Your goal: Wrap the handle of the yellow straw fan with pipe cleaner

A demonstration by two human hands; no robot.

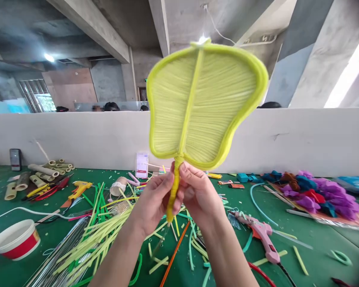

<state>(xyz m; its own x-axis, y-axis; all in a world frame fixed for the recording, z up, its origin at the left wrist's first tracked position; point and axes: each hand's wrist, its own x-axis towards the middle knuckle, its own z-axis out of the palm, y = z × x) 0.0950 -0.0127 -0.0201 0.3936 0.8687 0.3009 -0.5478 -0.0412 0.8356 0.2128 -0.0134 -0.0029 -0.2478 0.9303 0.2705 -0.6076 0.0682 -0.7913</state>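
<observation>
A yellow-green hand fan (218,103), shaped like a broad leaf with a thick fuzzy rim and a central rib, is held upright above the table. Its short wrapped handle points down between my hands. My left hand (154,197) pinches the handle from the left, thumb against it. On the other side, my right hand (199,189) grips the top of the handle, just below the blade. Some of the fingers are hidden behind the handle. Beneath my hands lie scattered pipe cleaners (107,231) in yellow-green and green.
A pink glue gun (263,235) lies right, a yellow glue gun (79,190) left. A white-and-red bowl (14,241) stands front left; bamboo pieces (43,173) lie behind it. Purple, red and blue fuzzy pieces (326,195) cover the far right. A white partition (62,137) runs behind.
</observation>
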